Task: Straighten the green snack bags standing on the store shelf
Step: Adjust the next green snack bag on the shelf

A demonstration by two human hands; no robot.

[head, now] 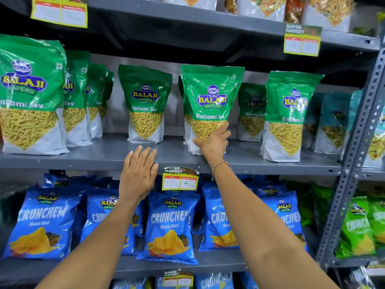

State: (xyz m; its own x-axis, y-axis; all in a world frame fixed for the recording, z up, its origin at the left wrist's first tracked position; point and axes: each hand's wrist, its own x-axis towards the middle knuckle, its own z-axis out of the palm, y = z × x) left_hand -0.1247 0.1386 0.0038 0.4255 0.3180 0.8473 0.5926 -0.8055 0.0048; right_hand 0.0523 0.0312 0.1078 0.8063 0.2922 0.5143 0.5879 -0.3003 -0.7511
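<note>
Several green Ratlami Sev bags stand on the grey middle shelf (108, 157). My right hand (214, 140) grips the lower front of the centre bag (210, 99), which stands near the shelf's front edge and leans slightly. My left hand (138, 174) hovers open, fingers spread, at the shelf's front edge below a single upright bag (145, 103), touching nothing. A row of bags (31, 92) stands one behind another at the left. Two more bags (289, 115) (252, 111) stand at the right.
Blue Crunchem bags (170, 226) fill the shelf below, with green ones (362, 226) at the right. A yellow price tag (180, 180) hangs from the shelf edge between my arms. A perforated grey upright (358, 126) borders the right side. Teal bags (333, 122) stand beyond it.
</note>
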